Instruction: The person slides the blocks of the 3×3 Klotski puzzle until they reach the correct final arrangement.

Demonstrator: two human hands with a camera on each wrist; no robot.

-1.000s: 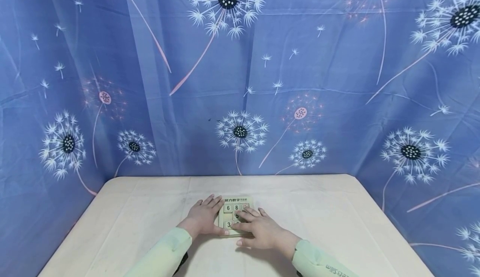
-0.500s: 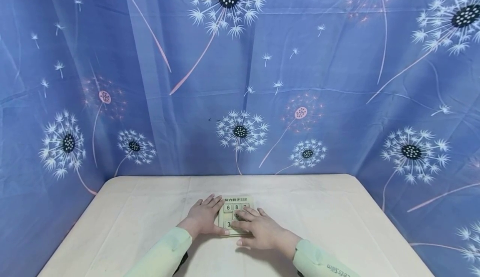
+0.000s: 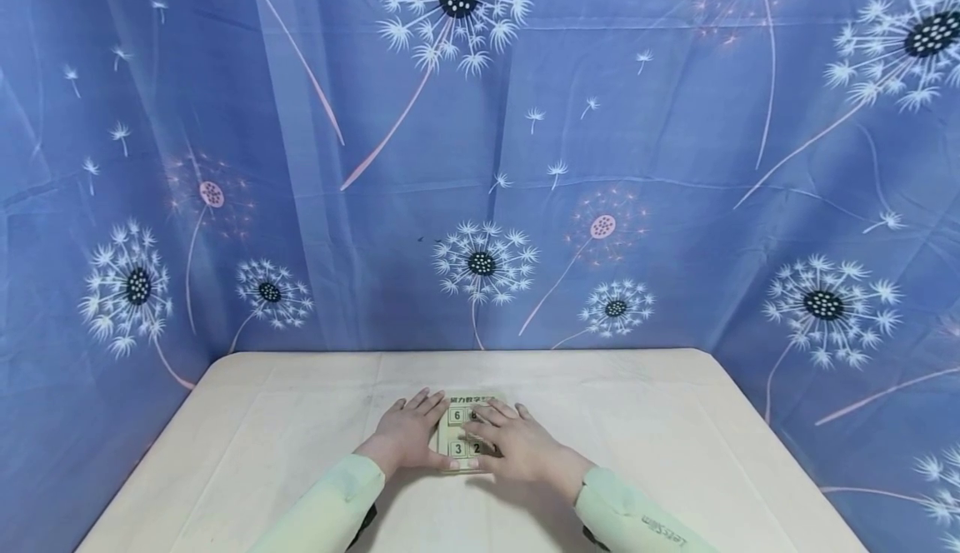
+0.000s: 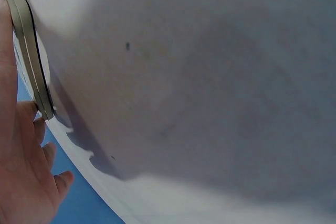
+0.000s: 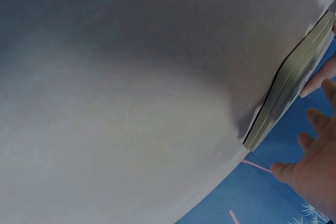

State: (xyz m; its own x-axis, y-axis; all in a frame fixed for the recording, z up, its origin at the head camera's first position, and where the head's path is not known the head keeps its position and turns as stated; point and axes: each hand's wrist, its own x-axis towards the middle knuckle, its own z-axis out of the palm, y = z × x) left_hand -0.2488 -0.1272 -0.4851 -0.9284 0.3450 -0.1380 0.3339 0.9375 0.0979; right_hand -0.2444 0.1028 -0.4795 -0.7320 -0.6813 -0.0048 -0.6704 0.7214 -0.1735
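A pale yellow-green sliding number puzzle (image 3: 453, 434) lies flat on the table, with dark printed characters along its far edge. Tiles 6 (image 3: 457, 416), 3 (image 3: 458, 449) and 2 (image 3: 476, 449) are readable; 8 is partly covered. My left hand (image 3: 407, 438) holds the puzzle's left side, thumb at the near corner and fingers along the far left. The left wrist view shows its side edge (image 4: 31, 51) beside the thumb. My right hand (image 3: 525, 445) spreads over the right half with extended fingers on or just above the tiles, hiding several. The right wrist view catches the opposite edge (image 5: 291, 85).
A cream-covered table (image 3: 637, 403) with rounded far corners carries the puzzle. Blue curtains (image 3: 390, 270) with dandelion prints hang behind it and along both sides. Light green sleeves (image 3: 330, 499) cover both forearms.
My right hand has shifted slightly left and away from me over the puzzle. Tile 2 has come into sight, while tile 7 and the middle tile are now hidden. The left hand stays put.
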